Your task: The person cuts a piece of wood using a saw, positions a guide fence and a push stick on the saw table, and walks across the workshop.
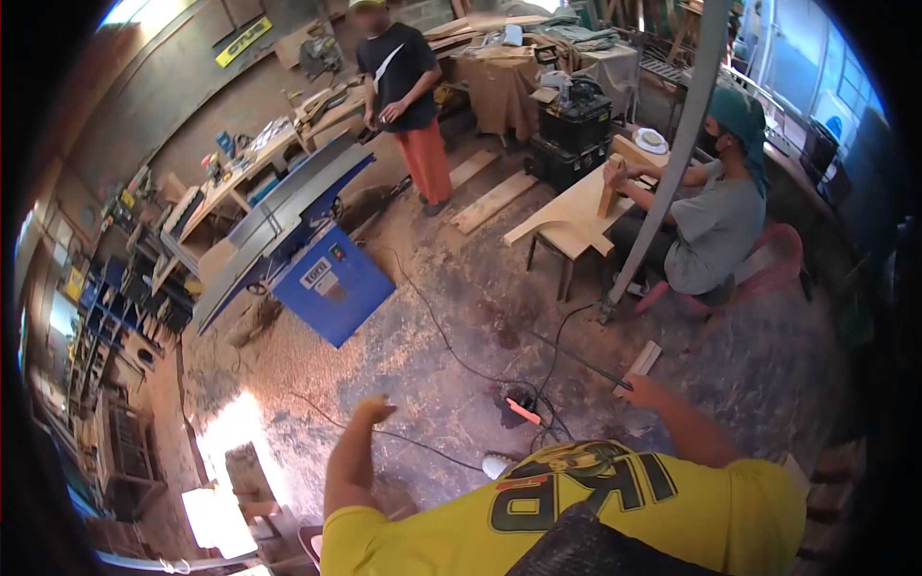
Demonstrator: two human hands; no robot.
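Observation:
My left hand [377,408] hangs in the air above the sawdust-strewn floor, its fingers loosely bent and apart, with nothing visible in them. My right hand [636,390] is closed around the near end of a long, thin dark rod [578,361], which slants out and away to the left. Just beyond that hand a short pale wood block [644,358] lies on the floor. Between my hands, a dark object with a bright orange-pink strip [523,412] sits among black cables.
A blue planer-like machine [331,286] stands ahead left. One person [399,82] stands behind it; another [718,206] sits at right, holding wood at a low wooden table [567,216]. A slanted metal post [667,158] rises nearby. Black cables [451,353] cross the floor.

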